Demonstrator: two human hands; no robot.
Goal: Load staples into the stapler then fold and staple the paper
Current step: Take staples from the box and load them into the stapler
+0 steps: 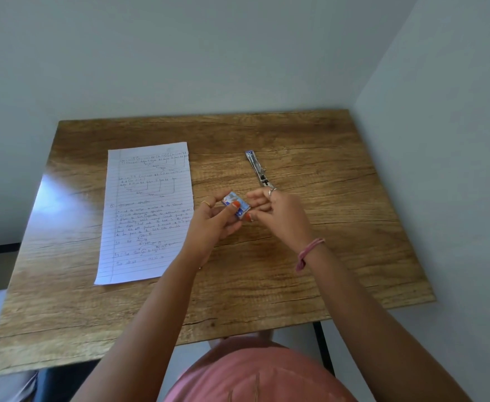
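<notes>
A small blue staple box is held above the middle of the table. My left hand grips it with the thumb on top. My right hand pinches the box's right end with thumb and fingers. The stapler, silver and blue, lies opened flat on the table just beyond my right hand. A lined sheet of paper with handwriting lies flat to the left of my hands.
The wooden table stands against a pale wall at the back and another wall on the right. A black table leg shows below the front edge.
</notes>
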